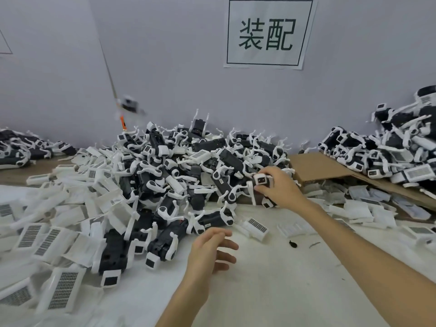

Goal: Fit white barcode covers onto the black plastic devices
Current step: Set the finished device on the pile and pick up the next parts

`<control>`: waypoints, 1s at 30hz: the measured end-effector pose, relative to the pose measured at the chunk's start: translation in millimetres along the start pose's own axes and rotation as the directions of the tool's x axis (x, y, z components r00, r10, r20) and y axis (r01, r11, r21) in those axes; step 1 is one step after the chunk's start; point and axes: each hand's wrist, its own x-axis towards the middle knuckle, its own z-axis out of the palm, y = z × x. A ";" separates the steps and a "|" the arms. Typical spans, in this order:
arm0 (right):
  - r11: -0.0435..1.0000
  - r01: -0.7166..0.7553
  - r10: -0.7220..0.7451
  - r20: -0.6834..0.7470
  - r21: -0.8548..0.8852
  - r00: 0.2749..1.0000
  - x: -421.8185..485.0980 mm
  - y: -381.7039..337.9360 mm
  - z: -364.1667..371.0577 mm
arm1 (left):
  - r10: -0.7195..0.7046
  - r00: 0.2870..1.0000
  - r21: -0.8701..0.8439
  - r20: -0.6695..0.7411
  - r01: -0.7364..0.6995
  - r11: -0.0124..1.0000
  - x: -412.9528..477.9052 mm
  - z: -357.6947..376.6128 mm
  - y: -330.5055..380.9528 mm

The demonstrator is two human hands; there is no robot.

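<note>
Assembly workshop: heaped plastic devices (188, 166), wall sign (269, 34).

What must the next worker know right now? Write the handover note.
Right hand: fingers grip a black device at the edge of the central pile.
Left hand: open, empty, above the table.
Loose white barcode covers lie left; one cover lies between the hands.
Done: cannot tell how many; no cover in hand.
Left: fit a cover on the held device, then the pile.
</note>
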 end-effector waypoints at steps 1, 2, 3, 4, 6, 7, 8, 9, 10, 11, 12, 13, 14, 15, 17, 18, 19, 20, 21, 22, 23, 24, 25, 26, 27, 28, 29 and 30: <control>0.994 -0.026 0.035 -0.077 0.109 0.996 -7.5 -4.4 -6.0 | 0.043 0.998 -0.014 -0.053 -0.044 0.999 -0.5 -0.3 0.0; 0.978 -0.039 0.069 -0.137 0.207 0.988 -17.1 -9.5 -11.3 | 0.103 0.988 -0.012 -0.117 -0.105 0.994 -0.4 -0.6 -0.1; 0.956 -0.042 0.099 -0.185 0.291 0.978 -27.6 -14.6 -15.7 | 0.176 0.968 0.013 -0.180 -0.177 0.984 -0.3 -0.4 0.1; 0.932 -0.040 0.127 -0.221 0.361 0.967 -38.6 -19.9 -19.6 | 0.255 0.940 0.060 -0.228 -0.248 0.967 -0.8 0.7 0.3; 0.880 -0.022 0.166 -0.262 0.475 0.951 -63.2 -33.0 -26.0 | 0.421 0.872 0.195 -0.249 -0.381 0.904 -2.8 4.2 -0.2; 0.848 -0.010 0.179 -0.269 0.530 0.946 -75.4 -40.2 -28.0 | 0.507 0.833 0.272 -0.222 -0.446 0.853 -3.5 5.6 -1.4; 0.816 -0.003 0.194 -0.270 0.579 0.943 -87.5 -47.5 -28.6 | 0.585 0.792 0.348 -0.175 -0.506 0.789 -4.2 6.7 -3.1; 0.788 -0.002 0.210 -0.266 0.616 0.941 -98.6 -54.4 -27.7 | 0.652 0.751 0.424 -0.108 -0.558 0.713 -5.1 7.6 -5.0; 0.764 0.000 0.218 -0.257 0.646 0.942 -109.0 -60.2 -25.3 | 0.699 0.714 0.496 -0.025 -0.599 0.629 -5.5 8.9 -7.3; 0.738 0.003 0.214 -0.238 0.674 0.947 -118.1 -65.1 -21.1 | 0.727 0.684 0.564 0.067 -0.627 0.538 -5.2 10.1 -9.9; 0.711 0.006 0.202 -0.213 0.704 0.956 -126.1 -68.8 -15.6 | 0.734 0.661 0.624 0.156 -0.642 0.446 -3.5 11.4 -13.1; 0.687 0.009 0.184 -0.186 0.727 0.965 -133.3 -72.7 -9.6 | 0.726 0.650 0.663 0.223 -0.647 0.375 -2.6 13.4 -16.0; 0.673 0.013 0.159 -0.161 0.740 0.974 -139.4 -76.9 -3.6 | 0.711 0.652 0.678 0.264 -0.650 0.343 -2.6 15.1 -18.1; 0.660 0.016 0.132 -0.137 0.751 0.982 -144.4 -81.0 2.1 | 0.692 0.667 0.668 0.277 -0.652 0.360 -3.2 16.1 -19.4; 0.611 0.010 0.098 -0.088 0.792 0.991 -150.6 -87.4 10.4 | 0.657 0.713 0.571 0.245 -0.654 0.496 -3.2 15.4 -19.5; 0.575 -0.002 0.092 -0.062 0.818 0.994 -152.7 -89.0 12.2 | 0.638 0.739 0.507 0.217 -0.644 0.574 -3.1 14.8 -18.9; 0.545 -0.013 0.083 -0.038 0.838 0.996 -154.0 -89.3 12.4 | 0.617 0.764 0.435 0.187 -0.628 0.646 -2.9 14.1 -17.6; 0.532 -0.022 0.071 -0.018 0.847 0.997 -155.1 -88.2 11.4 | 0.587 0.794 0.343 0.156 -0.601 0.722 -3.1 14.4 -15.3; 0.543 -0.031 0.058 0.000 0.839 0.998 -156.0 -86.9 9.4 | 0.543 0.830 0.238 0.128 -0.557 0.795 -2.8 15.8 -13.0; 0.574 -0.038 0.044 0.015 0.818 0.999 -157.2 -85.5 7.0 | 0.492 0.863 0.151 0.112 -0.504 0.850 -2.6 17.0 -11.0; 0.615 -0.038 0.026 0.028 0.788 0.999 -158.0 -84.0 4.7 | 0.448 0.888 0.093 0.101 -0.457 0.885 -2.5 16.7 -9.3; 0.658 -0.033 0.006 0.038 0.752 0.999 -158.2 -82.3 3.2 | 0.404 0.910 0.053 0.097 -0.410 0.911 -2.2 14.7 -7.9; 0.703 -0.022 -0.006 0.036 0.710 0.999 -158.0 -79.9 2.6 | 0.353 0.930 0.002 0.100 -0.355 0.935 -1.9 11.9 -6.6; 0.750 -0.008 0.000 0.012 0.661 1.000 -157.4 -76.6 3.4 | 0.294 0.950 -0.060 0.109 -0.289 0.955 -1.3 9.0 -4.9; 0.797 0.004 0.020 -0.033 0.603 0.999 -156.5 -72.7 5.4 | 0.236 0.963 -0.125 0.127 -0.220 0.967 -0.2 5.8 -4.1; 0.847 0.006 0.045 -0.083 0.532 0.996 -155.0 -67.4 8.0 | 0.187 0.970 -0.177 0.154 -0.159 0.971 0.4 3.3 -3.1; 0.894 -0.008 0.066 -0.114 0.449 0.991 -152.8 -61.4 11.0 | 0.150 0.972 -0.208 0.182 -0.111 0.972 -0.1 1.2 -2.0; 0.936 -0.038 0.080 -0.106 0.349 0.991 -150.7 -54.8 14.3 | 0.123 0.971 -0.222 0.204 -0.076 0.972 -1.0 0.0 -1.0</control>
